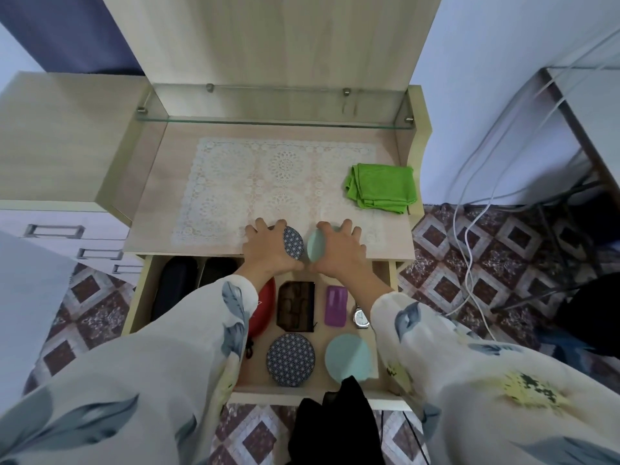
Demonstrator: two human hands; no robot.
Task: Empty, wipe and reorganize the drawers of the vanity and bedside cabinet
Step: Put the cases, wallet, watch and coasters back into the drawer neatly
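Over vanity top [157, 203] edge, above open drawer [140, 297]: grips patterned disc [293, 244] in left hand [266, 246], mint disc [315, 247] in right hand [340, 251].

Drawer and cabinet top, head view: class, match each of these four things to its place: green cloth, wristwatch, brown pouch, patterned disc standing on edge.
Things
1. green cloth
2. wristwatch
3. brown pouch
4. patterned disc standing on edge

Places
A. in the drawer, just right of the purple case
B. on the cabinet top, right of the lace mat
C. gripped by the left hand, beside the mint disc that the right hand holds
D. in the drawer, between the red case and the purple case

Pairs: 1-B, 2-A, 3-D, 4-C
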